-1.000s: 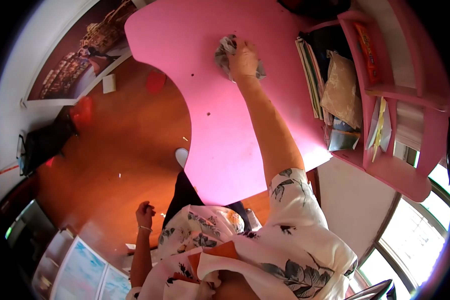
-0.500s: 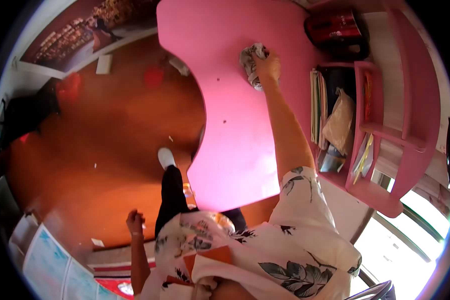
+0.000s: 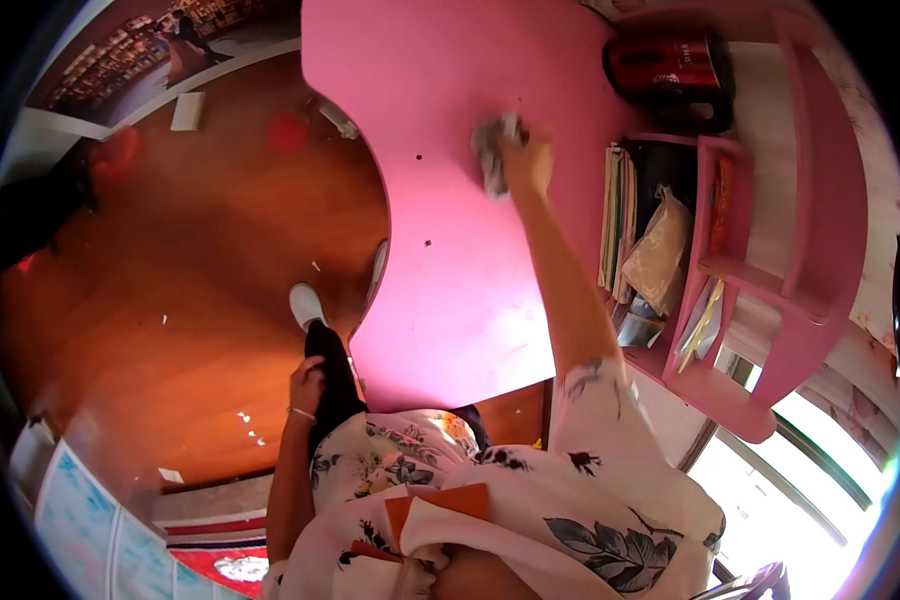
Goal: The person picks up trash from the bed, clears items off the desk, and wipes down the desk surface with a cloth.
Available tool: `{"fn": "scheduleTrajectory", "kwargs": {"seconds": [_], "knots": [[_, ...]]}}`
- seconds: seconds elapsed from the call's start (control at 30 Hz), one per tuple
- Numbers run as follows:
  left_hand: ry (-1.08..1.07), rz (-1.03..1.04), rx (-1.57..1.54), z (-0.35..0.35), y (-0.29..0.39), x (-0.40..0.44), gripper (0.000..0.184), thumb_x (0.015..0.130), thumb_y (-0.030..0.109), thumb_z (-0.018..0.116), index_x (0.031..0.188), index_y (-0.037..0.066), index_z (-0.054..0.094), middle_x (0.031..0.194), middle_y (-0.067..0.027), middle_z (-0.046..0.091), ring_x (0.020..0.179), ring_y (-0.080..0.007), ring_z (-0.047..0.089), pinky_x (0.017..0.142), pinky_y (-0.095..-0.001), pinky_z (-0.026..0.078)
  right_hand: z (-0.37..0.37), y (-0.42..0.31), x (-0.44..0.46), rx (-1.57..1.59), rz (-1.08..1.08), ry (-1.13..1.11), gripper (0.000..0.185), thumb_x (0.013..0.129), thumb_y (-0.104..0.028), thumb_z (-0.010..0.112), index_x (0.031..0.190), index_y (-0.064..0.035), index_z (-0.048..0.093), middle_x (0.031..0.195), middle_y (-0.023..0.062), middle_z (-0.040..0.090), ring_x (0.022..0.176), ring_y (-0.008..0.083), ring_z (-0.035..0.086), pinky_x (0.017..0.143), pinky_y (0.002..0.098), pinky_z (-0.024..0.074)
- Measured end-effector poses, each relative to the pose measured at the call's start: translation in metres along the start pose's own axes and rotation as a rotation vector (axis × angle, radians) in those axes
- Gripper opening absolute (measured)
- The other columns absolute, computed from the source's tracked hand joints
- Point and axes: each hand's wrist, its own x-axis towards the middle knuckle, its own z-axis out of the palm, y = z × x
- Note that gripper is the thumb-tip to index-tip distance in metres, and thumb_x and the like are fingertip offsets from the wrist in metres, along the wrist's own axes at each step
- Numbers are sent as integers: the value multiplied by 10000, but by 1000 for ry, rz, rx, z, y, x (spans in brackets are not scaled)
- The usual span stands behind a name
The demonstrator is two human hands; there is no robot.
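Note:
Upon the pink desk, my right hand is closed on a crumpled grey cloth, slightly blurred by motion. The cloth bunches out to the left of the fingers and lies against the desktop. My left hand, with a bracelet at the wrist, hangs low beside my dark-trousered leg, left of the desk. Its fingers are curled, and nothing shows in them.
Files and a beige pouch fill the pink shelf on the right. A red kettle stands behind. My white shoe rests on the brown floor. A framed picture is at the upper left.
My right hand and the cloth first shifted right in view, then slightly down. My left hand has risen to beside my leg. The view has turned, bringing the kettle into sight.

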Motion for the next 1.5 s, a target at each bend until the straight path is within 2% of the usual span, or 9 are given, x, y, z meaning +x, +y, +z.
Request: {"fn": "scheduleTrajectory", "kwargs": {"seconds": [0.37,0.53,0.73,0.93,1.1,1.23,1.3,1.37,1.5], "knots": [[-183,106,276,58,51,-6,396,939,355,492,752,7,499,631,-4,403,608,-88,388,559,-272,365,3,2,17,-68,32,24,405,724,-329,727,1005,-78,577,985,140,587,914,330,571,821,439,427],[-157,114,216,61,47,-4,405,933,355,502,789,-24,517,631,-41,460,627,-102,431,581,-280,376,-23,39,-86,-126,-134,-34,420,712,-330,725,1028,-84,596,999,137,610,968,333,567,817,434,447],[-136,191,217,62,29,-1,369,930,327,507,807,-20,525,639,-54,463,634,-105,437,588,-277,376,-2,1,19,33,-42,54,392,710,-315,717,992,-59,622,911,174,638,802,364,614,747,422,490],[-161,168,175,61,40,-2,332,935,295,507,790,-4,513,643,-31,418,630,-101,408,589,-274,367,-26,37,-81,-212,-190,-79,425,736,-327,701,1076,-102,582,1021,132,606,965,335,579,804,459,462],[-158,223,162,63,37,5,321,938,277,505,784,-5,511,644,-30,423,633,-98,412,586,-274,369,-5,5,53,52,-146,26,438,776,-391,647,1067,-68,602,1016,185,631,963,352,595,800,422,480],[-137,229,237,59,32,-1,302,942,252,499,787,-7,511,631,-47,427,621,-99,412,569,-284,372,13,7,125,-395,-360,281,435,764,-348,667,1045,-22,601,960,228,616,879,369,606,747,449,480],[-134,277,232,57,17,5,295,941,247,500,795,-9,516,624,-66,439,606,-115,430,562,-296,376,-2,-5,96,-292,-426,68,530,784,-265,640,1266,-121,471,1318,206,424,1087,347,501,944,433,388],[-150,336,298,52,16,11,273,934,231,509,828,-20,538,652,-134,502,588,-190,492,566,-320,393,10,32,24,-359,-630,259,435,766,-344,638,1062,-32,578,1022,243,562,927,386,565,740,465,469],[-167,703,493,47,27,17,308,938,257,487,868,-35,554,710,-182,561,635,-262,523,605,-321,411,-6,85,-227,-215,-505,137,493,734,-377,638,1118,-78,556,1153,282,474,1147,477,406,865,570,377]]}}
